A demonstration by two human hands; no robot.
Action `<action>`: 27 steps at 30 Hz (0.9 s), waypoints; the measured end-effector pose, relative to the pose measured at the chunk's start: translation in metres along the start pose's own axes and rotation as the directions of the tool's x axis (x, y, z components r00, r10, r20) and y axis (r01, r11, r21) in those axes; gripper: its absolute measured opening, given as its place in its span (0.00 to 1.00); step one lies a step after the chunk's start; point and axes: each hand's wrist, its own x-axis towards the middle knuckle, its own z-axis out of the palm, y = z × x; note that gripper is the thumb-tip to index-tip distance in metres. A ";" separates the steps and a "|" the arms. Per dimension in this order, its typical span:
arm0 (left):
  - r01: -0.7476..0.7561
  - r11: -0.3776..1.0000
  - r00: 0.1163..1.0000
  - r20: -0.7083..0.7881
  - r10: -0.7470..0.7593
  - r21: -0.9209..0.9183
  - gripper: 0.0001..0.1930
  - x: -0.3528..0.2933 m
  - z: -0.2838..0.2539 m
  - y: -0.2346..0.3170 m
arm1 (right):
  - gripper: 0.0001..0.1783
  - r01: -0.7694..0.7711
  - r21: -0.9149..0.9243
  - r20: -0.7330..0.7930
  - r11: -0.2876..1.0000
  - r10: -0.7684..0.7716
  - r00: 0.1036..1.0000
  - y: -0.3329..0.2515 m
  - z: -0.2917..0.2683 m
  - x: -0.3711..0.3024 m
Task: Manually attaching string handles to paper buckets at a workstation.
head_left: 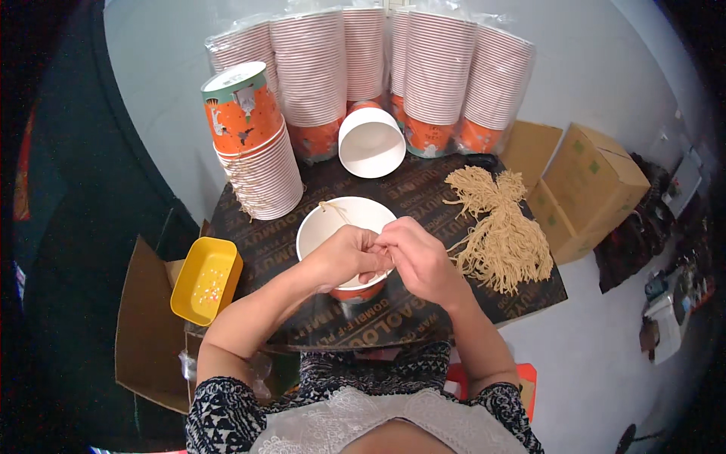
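A paper bucket [318, 227], white inside with an orange printed outside, stands upright at the table's front. A thin tan string [333, 208] shows at its far rim and runs down inside toward my left hand. My left hand [348, 257] reaches over the opening with its fingers closed in a pinch. Against it, at the right side of the rim, my right hand [420, 261] is pinched too. The fingertips meet over the string there, and they mostly hide it. To the right lies a bundle of cut tan strings [503, 242], tied near its upper part.
Stacked buckets with strings [261, 178] stand at left, an orange one [242, 113] upside down on top. Bagged bucket stacks [310, 68] line the back; another bucket [370, 144] lies on its side before them. A yellow tray [204, 280] holds small bits. Cardboard boxes [590, 181] stand right.
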 end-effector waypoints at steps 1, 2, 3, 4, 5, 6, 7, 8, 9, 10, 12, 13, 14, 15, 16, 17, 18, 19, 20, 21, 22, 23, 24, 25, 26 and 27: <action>0.007 1.000 1.000 -0.014 -0.007 -0.025 0.03 0.001 0.000 0.000 | 0.13 0.018 -0.069 -0.001 0.997 -0.018 1.000 0.004 -0.002 -0.003; 0.007 1.000 1.000 -0.014 -0.007 -0.025 0.03 0.000 -0.001 -0.001 | 0.13 0.036 -0.138 0.000 0.990 -0.036 0.999 0.007 -0.004 -0.006; 0.007 0.997 1.000 -0.007 -0.007 -0.072 0.03 -0.001 -0.002 -0.002 | 0.13 0.036 -0.138 -0.001 0.990 -0.036 0.999 0.009 -0.006 -0.009; 0.007 0.993 1.000 0.001 -0.006 -0.120 0.03 -0.001 -0.003 -0.003 | 0.12 0.039 -0.197 0.003 0.980 -0.039 0.999 0.011 -0.008 -0.011; 0.007 0.993 1.000 0.002 -0.007 -0.119 0.03 -0.002 -0.004 -0.003 | 0.12 0.043 -0.256 0.007 0.966 -0.042 0.999 0.012 -0.008 -0.013; 0.004 0.991 1.000 0.002 -0.003 -0.132 0.03 -0.002 -0.004 -0.004 | 0.12 0.042 -0.256 0.005 0.966 -0.042 0.999 0.013 -0.008 -0.015; 0.000 0.989 1.000 0.003 0.000 -0.145 0.03 -0.002 -0.004 -0.004 | 0.12 0.046 -0.263 -0.008 0.964 -0.050 0.999 0.013 -0.008 -0.016; 0.001 0.990 1.000 0.005 0.000 -0.144 0.03 -0.002 -0.004 -0.004 | 0.11 0.050 -0.271 -0.021 0.961 -0.057 0.998 0.013 -0.008 -0.018; -0.005 0.991 1.000 0.001 0.005 -0.132 0.03 -0.003 -0.003 -0.002 | 0.11 0.048 -0.272 -0.023 0.961 -0.056 0.998 0.012 -0.008 -0.020; -0.010 0.993 1.000 -0.002 0.010 -0.120 0.03 -0.003 -0.003 -0.002 | 0.12 0.013 -0.241 -0.039 0.970 -0.023 0.999 0.010 -0.006 -0.022; -0.032 0.994 0.999 0.003 0.033 -0.104 0.03 -0.002 -0.003 -0.003 | 0.13 -0.023 -0.210 -0.055 0.977 0.012 0.998 0.008 -0.004 -0.025; -0.054 0.995 0.998 0.007 0.055 -0.088 0.04 -0.002 -0.003 -0.004 | 0.14 -0.039 -0.193 -0.059 0.980 0.028 0.998 0.008 -0.002 -0.027; -0.052 0.995 0.999 0.009 0.053 -0.088 0.04 -0.002 -0.003 -0.003 | 0.14 -0.055 -0.176 -0.063 0.983 0.045 0.997 0.008 -0.001 -0.028; -0.054 0.996 0.998 0.006 0.055 -0.065 0.04 -0.003 -0.003 -0.002 | 0.14 -0.058 -0.176 -0.065 0.983 0.047 0.997 0.009 0.001 -0.029; -0.056 0.998 0.998 0.002 0.056 -0.043 0.04 -0.003 -0.003 -0.002 | 0.14 -0.061 -0.154 -0.072 0.986 0.050 0.996 0.011 0.003 -0.030; -0.055 0.998 0.998 0.004 0.055 -0.040 0.04 -0.004 -0.002 0.000 | 0.14 -0.062 -0.134 -0.082 0.989 0.051 0.995 0.012 0.004 -0.030; -0.058 0.998 0.998 0.003 0.058 -0.023 0.04 -0.004 -0.001 0.001 | 0.14 -0.062 -0.134 -0.086 0.989 0.050 0.995 0.012 0.004 -0.031; -0.061 0.998 0.998 0.002 0.061 -0.006 0.04 -0.004 0.000 0.002 | 0.13 -0.055 -0.130 -0.089 0.990 0.043 0.995 0.012 0.004 -0.031; -0.059 0.998 0.998 0.002 0.059 -0.005 0.04 -0.004 0.000 0.002 | 0.13 -0.049 -0.124 -0.091 0.991 0.038 0.995 0.013 0.005 -0.031; -0.065 0.998 0.998 0.003 0.065 0.008 0.04 -0.004 0.000 0.002 | 0.13 -0.049 -0.123 -0.092 0.991 0.038 0.995 0.014 0.006 -0.031; -0.072 0.997 0.997 0.003 0.072 0.021 0.04 -0.004 0.000 0.002 | 0.13 -0.062 -0.103 -0.110 0.993 0.050 0.993 0.014 0.007 -0.032; -0.071 0.997 0.997 0.003 0.071 0.022 0.04 -0.003 0.000 0.002 | 0.13 -0.074 -0.082 -0.128 0.994 0.063 0.990 0.015 0.008 -0.032; -0.076 0.997 0.997 0.011 0.076 0.010 0.04 -0.003 -0.001 0.001 | 0.13 -0.074 -0.081 -0.129 0.994 0.063 0.990 0.015 0.008 -0.032; -0.082 0.997 0.996 0.018 0.082 -0.002 0.05 -0.002 -0.001 0.000 | 0.13 -0.078 -0.106 -0.153 0.991 0.061 0.986 0.014 0.009 -0.031; -0.081 0.997 0.997 0.019 0.081 -0.001 0.05 -0.002 -0.001 0.001 | 0.12 -0.083 -0.131 -0.177 0.988 0.059 0.982 0.013 0.010 -0.030; -0.075 0.997 0.997 0.017 0.075 0.008 0.04 -0.002 0.000 0.001 | 0.12 -0.084 -0.131 -0.178 0.988 0.060 0.982 0.012 0.011 -0.029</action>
